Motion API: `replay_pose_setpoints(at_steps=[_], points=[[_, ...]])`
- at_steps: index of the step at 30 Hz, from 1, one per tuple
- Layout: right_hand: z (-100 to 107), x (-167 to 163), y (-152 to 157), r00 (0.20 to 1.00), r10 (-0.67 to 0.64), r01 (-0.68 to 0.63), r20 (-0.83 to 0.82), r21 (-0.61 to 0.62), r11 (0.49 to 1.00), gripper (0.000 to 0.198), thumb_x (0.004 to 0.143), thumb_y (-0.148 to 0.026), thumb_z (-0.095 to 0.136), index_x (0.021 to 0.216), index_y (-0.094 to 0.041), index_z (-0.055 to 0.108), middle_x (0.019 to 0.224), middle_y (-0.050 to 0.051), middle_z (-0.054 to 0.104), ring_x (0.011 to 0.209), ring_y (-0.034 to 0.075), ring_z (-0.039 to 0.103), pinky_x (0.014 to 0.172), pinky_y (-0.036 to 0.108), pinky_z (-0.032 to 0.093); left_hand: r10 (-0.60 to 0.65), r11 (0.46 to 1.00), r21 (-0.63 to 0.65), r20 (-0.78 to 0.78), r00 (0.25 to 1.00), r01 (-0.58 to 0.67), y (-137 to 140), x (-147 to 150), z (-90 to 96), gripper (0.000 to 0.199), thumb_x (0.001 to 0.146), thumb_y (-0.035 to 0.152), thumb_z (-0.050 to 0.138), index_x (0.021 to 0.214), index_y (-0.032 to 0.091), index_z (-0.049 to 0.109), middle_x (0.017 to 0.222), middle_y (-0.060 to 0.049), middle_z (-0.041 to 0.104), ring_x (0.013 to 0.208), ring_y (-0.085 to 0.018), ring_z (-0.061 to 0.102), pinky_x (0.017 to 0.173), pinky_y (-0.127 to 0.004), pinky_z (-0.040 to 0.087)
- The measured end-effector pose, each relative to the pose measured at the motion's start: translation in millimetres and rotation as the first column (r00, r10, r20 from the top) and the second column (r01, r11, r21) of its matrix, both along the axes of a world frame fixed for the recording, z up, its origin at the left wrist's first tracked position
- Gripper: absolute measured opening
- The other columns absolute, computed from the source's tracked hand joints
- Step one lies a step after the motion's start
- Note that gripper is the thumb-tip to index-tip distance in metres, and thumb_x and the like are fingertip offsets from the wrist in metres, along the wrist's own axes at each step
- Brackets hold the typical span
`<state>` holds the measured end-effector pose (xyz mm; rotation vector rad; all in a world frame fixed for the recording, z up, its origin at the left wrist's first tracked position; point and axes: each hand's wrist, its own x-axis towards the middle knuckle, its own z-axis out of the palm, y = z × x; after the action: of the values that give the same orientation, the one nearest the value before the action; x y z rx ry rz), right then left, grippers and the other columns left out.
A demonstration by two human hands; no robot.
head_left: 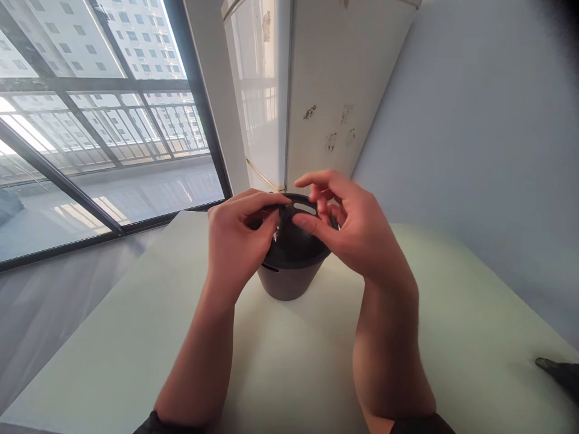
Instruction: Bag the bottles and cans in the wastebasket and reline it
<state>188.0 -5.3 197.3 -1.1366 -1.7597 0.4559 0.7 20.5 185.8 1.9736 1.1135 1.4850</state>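
Note:
A dark grey plastic bin (289, 284) with a slot handle in its rim stands upright on the pale table. Over its mouth I see black, slightly glossy material that looks like a plastic bag (301, 244). My left hand (237, 235) is above the bin's left side, thumb and forefinger pinching a bunched dark piece of this bag; a small shiny bit shows below the fingertips. My right hand (350, 220) hovers over the right side of the rim, thumb and fingers apart, with nothing seen between them. The bin's far left rim is hidden behind my left hand.
The pale green-white table (280, 361) spreads around the bin. A white cabinet or fridge (335, 78) with dark stains stands right behind it. A glass door (104, 120) is at left, a plain wall (474, 120) at right. A dark object (561, 374) lies at the right edge.

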Motion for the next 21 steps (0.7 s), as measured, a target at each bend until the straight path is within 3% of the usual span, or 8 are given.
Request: replay_pose_setpoints(at_steps=[2,5,8,12,16,18,21], points=[[-3.7,-0.1,3.8,0.998,0.013,-0.010,0.069,-0.042,0.999,0.034,0.088,-0.034,0.076,0.121,-0.027,0.073,0.089,0.001,0.063,0.077,0.016,0.056,0.069,0.030,0.047,-0.022,1.000,0.008,0.012,1.000,0.022,-2.3,2.0,2.0,0.016,0.089,0.021,0.069,0.094,0.027,0.083,0.098,-0.003,0.079,0.094,-0.022,0.074,0.080,-0.035,0.063],[-10.1,-6.4,10.2,0.985,0.098,-0.082,0.146,-0.110,0.991,0.011,0.093,-0.030,0.067,0.093,-0.021,0.074,0.074,-0.001,0.057,0.070,0.014,0.051,0.064,0.028,0.041,-0.103,0.995,-0.001,0.023,0.994,0.103,-6.6,4.8,5.0,0.014,0.090,0.023,0.071,0.096,0.026,0.082,0.100,-0.005,0.078,0.095,-0.023,0.074,0.077,-0.035,0.062],[-12.4,-13.0,14.2,0.993,0.041,-0.033,0.107,-0.080,0.996,0.026,0.098,-0.026,0.055,0.076,-0.019,0.066,0.070,-0.001,0.055,0.069,0.014,0.048,0.063,0.028,0.038,-0.143,0.989,-0.014,0.053,0.988,0.144,-7.6,5.4,6.0,0.017,0.093,0.031,0.073,0.109,0.028,0.079,0.108,-0.005,0.078,0.102,-0.025,0.074,0.083,-0.037,0.063],[-7.5,-12.6,11.9,0.991,-0.127,0.128,-0.036,0.040,0.991,0.025,0.102,-0.034,0.058,0.083,-0.021,0.068,0.076,0.001,0.060,0.079,0.018,0.057,0.071,0.030,0.046,0.022,0.998,0.051,0.086,0.996,-0.026,1.4,3.5,0.5,0.029,0.104,0.043,0.061,0.128,0.030,0.069,0.134,-0.005,0.071,0.125,-0.025,0.066,0.098,-0.037,0.059],[-1.0,-10.2,3.8,0.956,-0.188,0.227,-0.223,0.164,0.960,0.021,0.104,-0.033,0.059,0.092,-0.023,0.074,0.089,0.004,0.068,0.093,0.024,0.067,0.082,0.036,0.054,0.109,0.991,0.071,0.084,0.990,-0.115,15.8,0.8,-10.7,0.030,0.108,0.046,0.051,0.129,0.030,0.065,0.138,-0.006,0.068,0.130,-0.023,0.063,0.102,-0.034,0.056],[1.7,-12.3,0.0,0.918,-0.203,0.294,-0.342,0.241,0.925,0.020,0.103,-0.028,0.059,0.094,-0.024,0.076,0.092,0.004,0.071,0.094,0.024,0.069,0.087,0.038,0.055,0.115,0.992,0.047,0.072,0.991,-0.118,20.3,-0.4,-14.6,0.030,0.108,0.046,0.049,0.128,0.030,0.065,0.137,-0.005,0.068,0.129,-0.023,0.064,0.102,-0.033,0.056],[5.9,-16.8,-4.1,0.819,-0.194,0.430,-0.540,0.355,0.830,0.022,0.102,-0.020,0.059,0.095,-0.023,0.080,0.099,0.005,0.075,0.101,0.025,0.071,0.098,0.042,0.055,0.123,0.992,0.016,0.048,0.991,-0.124,22.3,-1.1,-17.2,0.030,0.108,0.048,0.050,0.126,0.029,0.066,0.133,-0.005,0.070,0.127,-0.024,0.065,0.101,-0.034,0.055]])
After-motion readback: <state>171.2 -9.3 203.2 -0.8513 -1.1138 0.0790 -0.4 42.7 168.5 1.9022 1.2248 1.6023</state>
